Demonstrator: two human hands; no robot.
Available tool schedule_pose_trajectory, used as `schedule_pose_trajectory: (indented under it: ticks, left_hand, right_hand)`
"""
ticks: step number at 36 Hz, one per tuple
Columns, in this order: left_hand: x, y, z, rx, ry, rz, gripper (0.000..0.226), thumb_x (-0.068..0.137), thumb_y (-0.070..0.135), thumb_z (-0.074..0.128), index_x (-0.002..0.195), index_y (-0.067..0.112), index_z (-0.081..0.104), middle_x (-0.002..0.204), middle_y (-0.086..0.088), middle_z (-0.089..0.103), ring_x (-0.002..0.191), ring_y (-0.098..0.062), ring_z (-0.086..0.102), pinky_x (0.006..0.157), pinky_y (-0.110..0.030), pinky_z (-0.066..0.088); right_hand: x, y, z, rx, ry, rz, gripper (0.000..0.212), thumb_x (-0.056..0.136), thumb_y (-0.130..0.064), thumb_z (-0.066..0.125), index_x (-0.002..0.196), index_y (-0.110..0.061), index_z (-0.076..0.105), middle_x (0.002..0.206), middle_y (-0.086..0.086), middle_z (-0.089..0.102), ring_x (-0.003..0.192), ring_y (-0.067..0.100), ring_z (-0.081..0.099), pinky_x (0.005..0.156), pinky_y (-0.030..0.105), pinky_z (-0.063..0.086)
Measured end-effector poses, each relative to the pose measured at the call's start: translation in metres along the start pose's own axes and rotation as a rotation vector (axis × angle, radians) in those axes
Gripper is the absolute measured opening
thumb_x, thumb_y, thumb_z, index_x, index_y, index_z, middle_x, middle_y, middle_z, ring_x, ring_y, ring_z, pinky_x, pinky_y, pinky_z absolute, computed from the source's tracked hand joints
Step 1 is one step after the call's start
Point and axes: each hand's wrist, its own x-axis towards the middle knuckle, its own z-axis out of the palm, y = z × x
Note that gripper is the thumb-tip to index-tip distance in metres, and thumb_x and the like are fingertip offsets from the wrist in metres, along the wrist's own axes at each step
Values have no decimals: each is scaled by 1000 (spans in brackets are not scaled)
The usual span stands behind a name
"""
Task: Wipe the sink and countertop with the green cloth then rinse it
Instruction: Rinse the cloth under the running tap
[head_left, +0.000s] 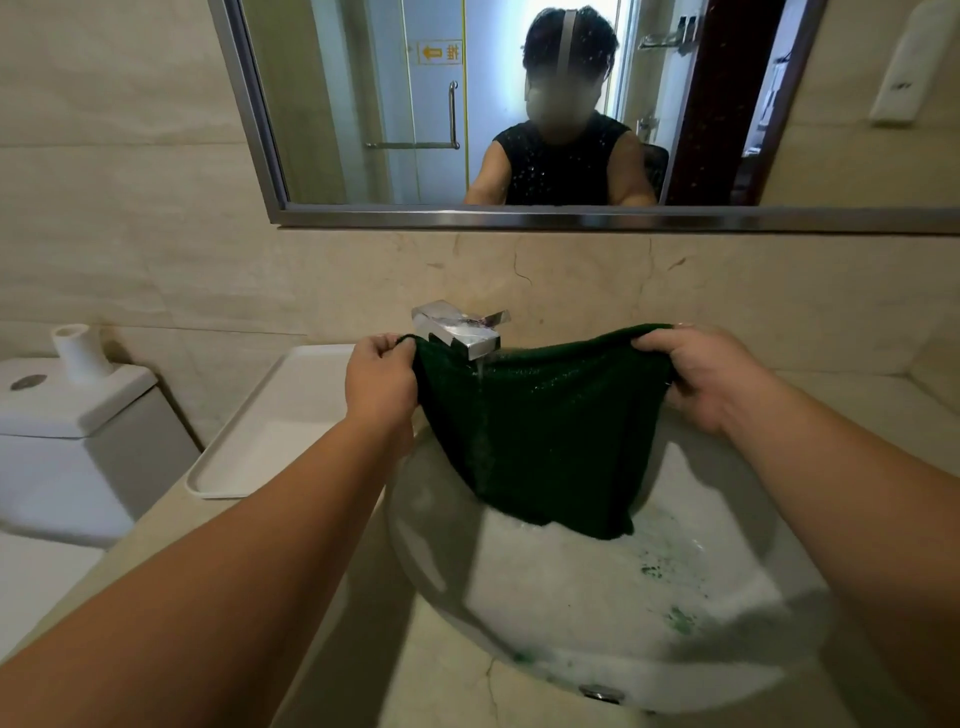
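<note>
The dark green cloth (540, 431) hangs spread out over the white round sink (597, 597), stretched between both hands. My left hand (379, 379) pinches its upper left corner and my right hand (701, 371) grips its upper right corner. A chrome faucet (457, 327) stands behind the cloth, and a thin stream of water runs from it onto the cloth's upper part. The cloth's lower edge dips into the basin. Green specks lie on the wet sink surface. The beige stone countertop (441, 665) surrounds the sink.
A white rectangular tray (270, 421) lies on the counter to the left of the sink. Further left is a white toilet tank (67, 410). A mirror (519, 109) hangs on the tiled wall above, reflecting a person. The sink drain (600, 693) shows at the near side.
</note>
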Motion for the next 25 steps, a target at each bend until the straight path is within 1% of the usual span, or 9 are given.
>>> schedule_pose_trajectory:
  ticks: [3, 7, 10, 14, 16, 18, 20, 23, 25]
  left_hand:
    - [-1, -5, -1, 54, -23, -24, 6, 99, 18, 63, 102, 13, 66, 110, -22, 74, 95, -30, 73, 73, -40, 60]
    - [-1, -10, 0, 53, -8, -61, 17, 101, 20, 61, 111, 7, 67, 108, -21, 75, 98, -34, 76, 75, -41, 64]
    - [0, -13, -1, 46, 10, -103, 22, 105, 24, 56, 107, 5, 66, 108, -22, 74, 94, -31, 76, 81, -45, 67]
    - [-1, -17, 2, 60, -63, -177, 20, 104, 17, 55, 114, 5, 68, 110, -17, 74, 98, -33, 76, 84, -48, 65]
    - [-4, -22, 8, 55, -76, -225, 26, 104, 14, 53, 126, 3, 65, 112, -12, 71, 86, -26, 74, 73, -40, 64]
    - [-14, -25, 15, -43, -110, -339, 26, 109, 16, 49, 128, 4, 63, 112, -12, 75, 75, -20, 71, 61, -32, 60]
    - [-23, -29, 23, -79, -182, -401, 24, 111, 18, 47, 124, 7, 64, 101, -13, 79, 72, -18, 71, 61, -32, 59]
    - [-29, -31, 33, -60, -251, -410, 28, 108, 20, 51, 127, 6, 66, 85, -8, 78, 61, -16, 68, 58, -34, 56]
    - [-32, -27, 40, -94, -273, -403, 31, 107, 20, 53, 132, 5, 63, 69, -3, 71, 52, -13, 62, 51, -31, 52]
  right_hand:
    - [3, 9, 2, -48, -14, 47, 14, 87, 0, 69, 98, -9, 68, 86, 13, 73, 77, 25, 71, 55, 29, 62]
    - [5, 17, 6, -35, 13, 82, 11, 89, 0, 67, 93, -10, 64, 86, 11, 70, 74, 22, 68, 69, 35, 62]
    - [8, 21, 10, 4, 56, 115, 7, 91, -1, 65, 92, -7, 63, 87, 13, 67, 76, 22, 66, 84, 42, 60]
    - [8, 24, 20, 63, 63, 140, 11, 89, -2, 64, 99, -6, 67, 96, 16, 70, 81, 25, 69, 86, 45, 62]
    - [7, 27, 30, 64, 47, 137, 10, 89, -2, 65, 99, -5, 68, 97, 16, 71, 84, 27, 70, 82, 42, 62]
    - [2, 31, 44, 58, 24, 138, 11, 88, -4, 68, 99, -5, 68, 103, 18, 72, 91, 29, 71, 85, 42, 62]
    - [-6, 35, 57, 30, -8, 136, 10, 88, -6, 70, 97, -8, 67, 101, 18, 71, 91, 28, 70, 87, 42, 62]
    - [-18, 40, 75, -13, -88, 105, 10, 91, -5, 67, 100, -9, 67, 94, 15, 72, 82, 24, 71, 70, 38, 64]
    - [-24, 43, 84, -23, -120, 90, 10, 92, -4, 67, 97, -10, 72, 90, 13, 74, 81, 22, 70, 81, 42, 65]
